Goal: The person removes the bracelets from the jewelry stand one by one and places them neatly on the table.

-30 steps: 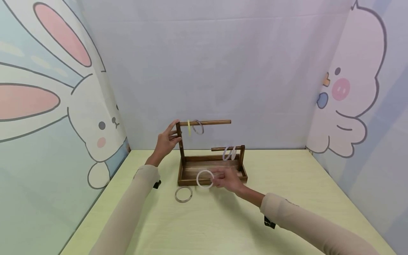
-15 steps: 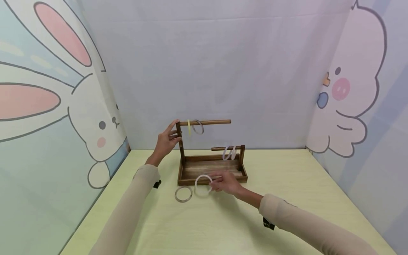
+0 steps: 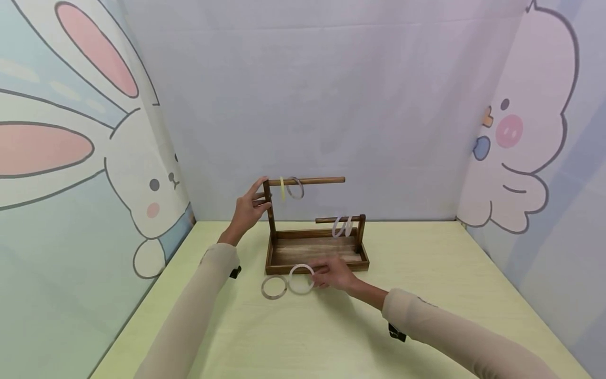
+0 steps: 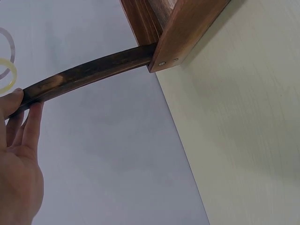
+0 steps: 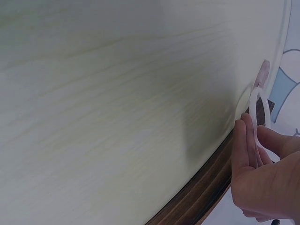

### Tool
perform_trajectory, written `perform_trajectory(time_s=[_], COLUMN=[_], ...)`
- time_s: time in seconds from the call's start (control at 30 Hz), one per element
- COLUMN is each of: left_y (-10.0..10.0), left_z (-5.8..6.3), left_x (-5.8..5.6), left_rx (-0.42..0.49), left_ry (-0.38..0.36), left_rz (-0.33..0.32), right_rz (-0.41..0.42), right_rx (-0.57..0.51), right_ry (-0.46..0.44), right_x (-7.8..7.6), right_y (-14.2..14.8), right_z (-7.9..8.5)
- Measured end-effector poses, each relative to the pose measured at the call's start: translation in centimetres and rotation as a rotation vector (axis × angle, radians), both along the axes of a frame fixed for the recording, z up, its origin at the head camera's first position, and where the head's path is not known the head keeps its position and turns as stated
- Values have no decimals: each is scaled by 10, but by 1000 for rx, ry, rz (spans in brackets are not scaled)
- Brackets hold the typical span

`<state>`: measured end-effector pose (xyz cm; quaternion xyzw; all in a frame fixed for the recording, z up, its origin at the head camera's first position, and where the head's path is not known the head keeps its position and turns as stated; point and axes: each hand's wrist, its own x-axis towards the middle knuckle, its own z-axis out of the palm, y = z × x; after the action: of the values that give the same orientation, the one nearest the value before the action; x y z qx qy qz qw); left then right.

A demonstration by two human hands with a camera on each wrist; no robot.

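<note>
My left hand (image 3: 246,213) grips the top of the tall post (image 4: 89,75) of a dark wooden bangle stand, thumb and fingers on either side. In front of the stand's tray (image 3: 317,232), my right hand (image 3: 336,275) pinches a white bangle (image 5: 253,111) at its right side. That bangle is tilted, its lower edge close over the table. Just left of it a greyish bangle (image 3: 274,297) lies flat. Yellow (image 3: 282,189) and grey-purple (image 3: 302,190) bangles hang on the upper bar. On the lower bar hang a lilac bangle (image 3: 334,227) and a whitish one (image 3: 349,227).
The pale wooden table (image 3: 303,337) stretches in front of the stand and to both sides. A grey-white cloth backdrop (image 3: 322,105) rises behind it. Side panels carry a cartoon rabbit (image 3: 137,184) and a cartoon bird (image 3: 525,131).
My right hand has lowered the white bangle from in front of the tray's edge to the table, beside the greyish one. My left hand stays on the post.
</note>
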<state>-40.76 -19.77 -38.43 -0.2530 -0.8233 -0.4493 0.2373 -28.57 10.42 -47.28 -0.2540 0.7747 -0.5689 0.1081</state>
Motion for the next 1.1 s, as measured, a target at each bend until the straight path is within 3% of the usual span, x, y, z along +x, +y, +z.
perform_trajectory(time_s=[0.3, 0.77, 1.1], left_y=[1, 2, 1], left_z=[0, -1, 1], left_x=[0, 0, 3], left_rx=[-3, 5, -6], left_ry=[3, -30, -16], left_rz=[-4, 9, 12], right_rz=[-14, -83, -117], right_rx=[72, 33, 5], right_ry=[43, 52, 70], right_x=[-1, 4, 6], right_y=[-2, -6, -7], right_z=[-5, -14, -15])
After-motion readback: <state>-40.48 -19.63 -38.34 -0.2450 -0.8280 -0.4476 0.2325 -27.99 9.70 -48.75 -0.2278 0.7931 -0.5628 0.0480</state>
